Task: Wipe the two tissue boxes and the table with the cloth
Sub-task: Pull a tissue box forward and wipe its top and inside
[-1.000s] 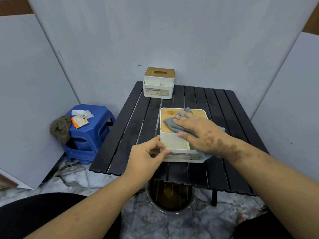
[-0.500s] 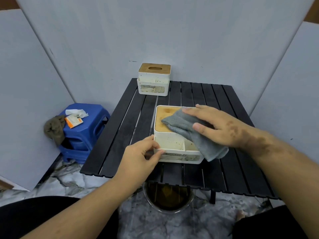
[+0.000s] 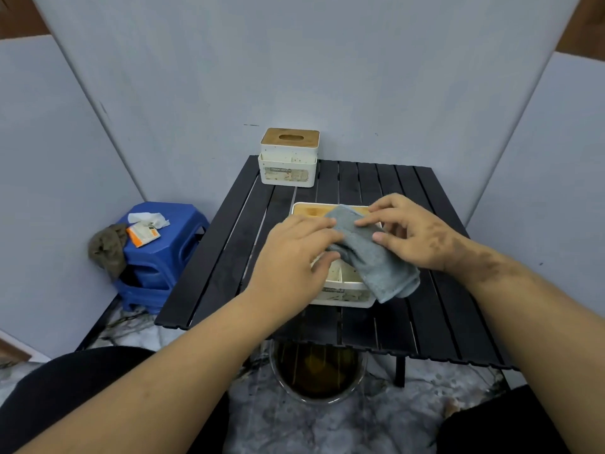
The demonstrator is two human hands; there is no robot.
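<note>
far left: blue plastic stool on the floor beside the table, looks like two stacked. a brown rag hangs off its left edge. on its seat a crumpled white tissue and an orange-white packet, touching each other.

black slatted table, low, dark slats running away from the camera, a bit smudged. under its near edge a round bucket with brownish liquid, on a marble-pattern floor.

back left corner of the table: far tissue box, white speckled body, wooden lid with oval slot, printed label on the front, upright, well apart from the hands.

left hand over the near tissue box; fingers curled, thumb and fingers pinching the left end of the cloth. near tissue box sits mid table, white, wood lid partly showing at the back, front compartment and label showing below the hands; mostly covered.

cloth: grey-blue terry, folded into a thick band, slanting from upper left to lower right above the near box, lower end drooping past the box's right front corner.

right hand at the right, fingers bent round the cloth's upper edge, thumb underneath on the near side, gripping it. dark mottled marks on the back of this hand and wrist.

grey panels all round.
</note>
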